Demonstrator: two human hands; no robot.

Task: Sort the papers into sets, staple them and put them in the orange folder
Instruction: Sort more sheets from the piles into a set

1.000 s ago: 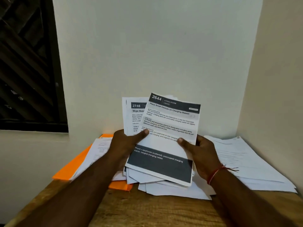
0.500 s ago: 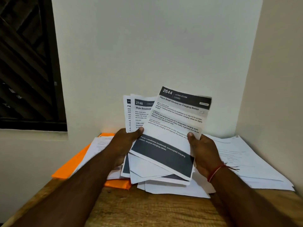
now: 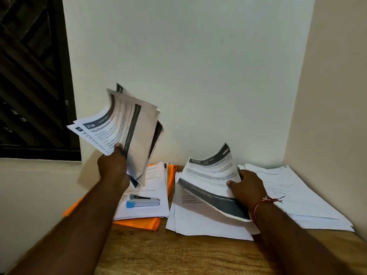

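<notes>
I count one stapler [image 3: 143,201], one orange folder [image 3: 139,223] under it, and three paper piles: a first pile [image 3: 153,179] beneath the stapler, a middle pile [image 3: 198,223] and a far pile [image 3: 297,195] to its right. My left hand [image 3: 113,169] grips one fanned bundle [image 3: 119,128], my right hand [image 3: 247,185] one sheet [image 3: 208,175].

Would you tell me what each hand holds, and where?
Left hand: paper sheaf, by its lower left edge. Right hand: printed sheet, by its right edge.
</notes>
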